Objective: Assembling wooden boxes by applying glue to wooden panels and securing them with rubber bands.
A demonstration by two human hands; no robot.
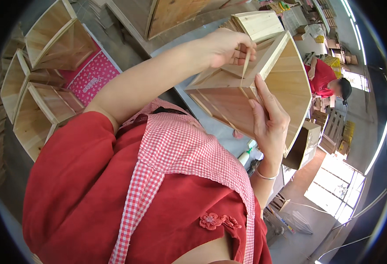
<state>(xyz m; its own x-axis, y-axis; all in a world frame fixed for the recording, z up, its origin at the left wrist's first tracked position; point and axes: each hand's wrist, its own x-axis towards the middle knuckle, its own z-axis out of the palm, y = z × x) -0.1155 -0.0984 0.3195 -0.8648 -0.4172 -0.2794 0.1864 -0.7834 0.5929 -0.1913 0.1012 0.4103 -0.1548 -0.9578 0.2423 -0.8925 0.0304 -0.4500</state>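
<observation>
A wooden box (286,77) with flaring, tapered walls stands tilted in front of me. My left hand (233,49) is closed at its upper side, pinching a thin pale wooden strip (246,65) between thumb and fingers. The strip's lower end meets the box at a joint between panels. My right hand (270,110) grips the box's edge, index finger stretched along the rim and thumb pressed on the side panel, close to the strip's end. Whether a right fingertip also touches the strip, I cannot tell.
Several similar wooden boxes (41,112) are stacked at the left beside a pink patterned sheet (90,79). Another wooden piece (261,24) lies behind my box. A green-and-white bottle (245,156) is below it. At the right are a cardboard box (305,145) and a co-worker in red (323,77).
</observation>
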